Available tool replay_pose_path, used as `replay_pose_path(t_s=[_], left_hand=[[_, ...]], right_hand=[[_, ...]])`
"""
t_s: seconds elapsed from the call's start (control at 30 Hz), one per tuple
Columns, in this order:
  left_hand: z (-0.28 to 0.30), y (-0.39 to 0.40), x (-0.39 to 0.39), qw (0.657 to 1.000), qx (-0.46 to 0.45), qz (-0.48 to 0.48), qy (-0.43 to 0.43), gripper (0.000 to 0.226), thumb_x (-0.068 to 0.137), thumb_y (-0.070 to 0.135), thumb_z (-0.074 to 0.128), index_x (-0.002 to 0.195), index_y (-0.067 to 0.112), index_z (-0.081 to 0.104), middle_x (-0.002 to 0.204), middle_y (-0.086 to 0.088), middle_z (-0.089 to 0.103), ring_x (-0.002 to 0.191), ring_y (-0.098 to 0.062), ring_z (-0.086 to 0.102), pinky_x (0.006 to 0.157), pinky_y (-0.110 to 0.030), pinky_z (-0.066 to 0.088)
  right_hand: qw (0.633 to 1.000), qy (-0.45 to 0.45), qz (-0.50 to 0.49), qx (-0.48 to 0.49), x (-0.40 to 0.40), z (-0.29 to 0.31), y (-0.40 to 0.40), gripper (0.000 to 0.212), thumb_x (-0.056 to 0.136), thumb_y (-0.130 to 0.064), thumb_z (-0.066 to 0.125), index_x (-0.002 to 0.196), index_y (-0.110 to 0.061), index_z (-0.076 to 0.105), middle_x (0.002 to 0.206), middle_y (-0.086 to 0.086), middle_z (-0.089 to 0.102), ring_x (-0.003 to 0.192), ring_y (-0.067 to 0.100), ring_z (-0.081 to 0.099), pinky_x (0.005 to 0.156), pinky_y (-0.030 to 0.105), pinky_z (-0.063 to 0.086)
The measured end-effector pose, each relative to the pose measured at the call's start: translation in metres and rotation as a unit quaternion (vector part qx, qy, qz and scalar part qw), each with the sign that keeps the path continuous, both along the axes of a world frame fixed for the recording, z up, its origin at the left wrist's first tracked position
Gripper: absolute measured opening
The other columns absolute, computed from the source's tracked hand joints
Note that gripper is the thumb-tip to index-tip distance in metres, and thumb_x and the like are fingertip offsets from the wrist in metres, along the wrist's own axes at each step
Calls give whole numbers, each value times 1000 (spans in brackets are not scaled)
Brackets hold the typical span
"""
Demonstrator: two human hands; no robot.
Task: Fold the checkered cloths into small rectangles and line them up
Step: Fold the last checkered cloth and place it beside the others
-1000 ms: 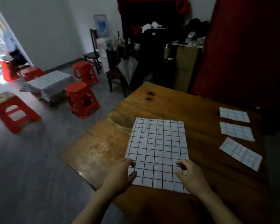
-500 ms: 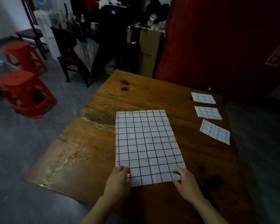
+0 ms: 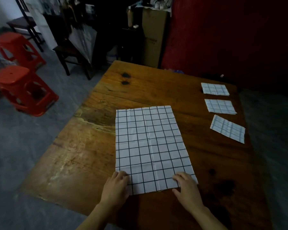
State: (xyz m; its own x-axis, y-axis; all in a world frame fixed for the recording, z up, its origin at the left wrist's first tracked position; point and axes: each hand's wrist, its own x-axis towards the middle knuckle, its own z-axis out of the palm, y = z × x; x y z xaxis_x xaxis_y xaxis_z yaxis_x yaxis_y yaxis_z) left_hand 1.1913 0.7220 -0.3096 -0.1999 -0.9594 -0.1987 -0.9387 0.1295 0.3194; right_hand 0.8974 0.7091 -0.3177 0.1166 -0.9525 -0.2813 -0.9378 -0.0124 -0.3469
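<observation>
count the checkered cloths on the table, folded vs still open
folded cloths: 3, in a row by the right edge of the table: far, middle, near
open cloth: 1, its near corners under the left hand and right hand
total: 4

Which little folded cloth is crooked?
The nearest folded cloth, closest to the right hand. It lies turned at an angle, while the middle folded cloth and the far folded cloth lie straight.
</observation>
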Motion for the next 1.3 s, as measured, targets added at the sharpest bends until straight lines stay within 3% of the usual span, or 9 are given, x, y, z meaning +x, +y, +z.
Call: replay_pose_path(t_s=[0.27, 0.4, 0.63, 0.8, 0.97, 1.07, 1.13, 1.2, 1.3], left_hand=[[1, -3, -2, 1000, 0, -1, -10, 24, 80, 25, 65, 104, 29, 63, 118, 9, 56, 105, -15, 53, 78, -28, 45], [-2, 2, -5, 1000, -4, -8, 4, 35, 86, 38, 57, 119, 27, 56, 129, 8, 49, 115, -15, 45, 91, -29, 42], [4, 3, -12, 999, -10, -26, 26, 44, 88, 48, 54, 127, 30, 51, 134, 11, 45, 122, -12, 40, 98, -25, 36], [12, 1, -13, 999, -12, -30, 42, 65, 71, 69, 51, 125, 34, 50, 127, 16, 45, 119, -10, 41, 99, -28, 37], [18, -3, 1, 992, -99, 12, 75, 30, 68, 24, 79, 92, 29, 62, 100, 11, 61, 90, -12, 57, 72, -25, 47], [32, -5, 13, 987, -130, 25, 87, 15, 76, 27, 73, 83, 30, 60, 84, 14, 59, 77, -6, 51, 66, -22, 43], [41, -6, 23, 985, -140, 28, 96, 4, 85, 34, 62, 85, 31, 59, 82, 15, 59, 75, -3, 47, 67, -23, 39], [50, -5, 33, 986, -127, 32, 107, 7, 89, 30, 63, 85, 32, 56, 82, 16, 57, 74, -1, 44, 67, -23, 34], [60, -2, 47, 985, -124, 48, 110, 15, 89, 25, 63, 84, 34, 52, 78, 19, 52, 70, -1, 45, 65, -22, 31]], right_hand=[[998, -12, -12, -52, 0, -5, -4, 28, 85, -25, 71, 113, -28, 67, 108, -17, 55, 104, 1, 45, 88, 16, 33], [998, -5, -11, -63, 2, -6, -3, 14, 86, -27, 70, 99, -30, 69, 99, -19, 55, 97, 1, 46, 83, 18, 36], [998, -1, -5, -68, 12, 3, -6, 7, 92, -25, 61, 87, -29, 59, 90, -16, 50, 88, 3, 45, 80, 21, 42], [994, -66, -27, -81, 29, 26, -12, 13, 94, -28, 55, 83, -31, 50, 83, -15, 49, 82, 2, 47, 78, 22, 43], [989, -112, -20, -96, 36, 44, -18, 9, 93, -31, 52, 84, -34, 50, 84, -18, 52, 85, 1, 51, 78, 26, 50], [986, -123, -7, -110, 39, 57, -17, 8, 91, -39, 54, 85, -38, 48, 87, -18, 53, 87, 0, 52, 76, 25, 50], [988, -120, 18, -96, 41, 69, -14, 22, 84, -54, 62, 97, -41, 49, 99, -23, 51, 96, -4, 49, 82, 19, 44], [993, -73, 73, -64, 44, 78, -8, 61, 70, -71, 65, 121, -43, 45, 117, -30, 40, 110, -5, 38, 97, 18, 31], [994, -3, 104, -37, 52, 85, 3, 82, 71, -65, 69, 140, -42, 32, 130, -27, 28, 124, -3, 26, 106, 21, 20]])
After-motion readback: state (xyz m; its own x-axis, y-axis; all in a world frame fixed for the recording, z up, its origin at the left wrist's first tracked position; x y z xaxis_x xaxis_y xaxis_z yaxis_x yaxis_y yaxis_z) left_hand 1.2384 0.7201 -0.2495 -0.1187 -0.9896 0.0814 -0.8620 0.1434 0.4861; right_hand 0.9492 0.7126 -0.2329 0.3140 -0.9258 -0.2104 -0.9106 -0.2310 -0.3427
